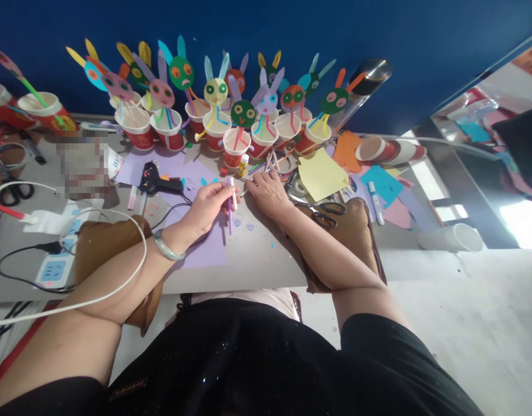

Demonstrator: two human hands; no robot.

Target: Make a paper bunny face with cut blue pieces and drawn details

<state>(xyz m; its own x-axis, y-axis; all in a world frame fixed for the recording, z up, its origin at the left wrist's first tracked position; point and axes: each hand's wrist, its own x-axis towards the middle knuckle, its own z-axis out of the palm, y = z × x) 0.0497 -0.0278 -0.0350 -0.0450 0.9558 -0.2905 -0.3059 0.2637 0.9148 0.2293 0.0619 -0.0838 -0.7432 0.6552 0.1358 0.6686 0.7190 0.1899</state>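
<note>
My left hand (211, 205) is closed around a purple straw (230, 222) and a white straw (234, 193), both held near upright over the table. My right hand (268, 190) lies palm down with its fingers spread, beside a loose pile of straws (273, 162). A thin dark item shows by its fingertips; I cannot make out what it is. Beyond the hands stand a small yellow bottle (243, 166) and a red paper cup (236, 147) carrying a green paper rabbit head (243, 114) on a straw. Purple paper (205, 251) is spread under my left hand.
Several more cups with paper rabbit heads line the blue wall (266, 29). A black glue gun (159, 180) lies left, near a power strip (53, 268) and a looping white cable. At right are scissors (327, 214), yellow paper (322, 173), a white marker (376, 203) and stacked cups (390, 150).
</note>
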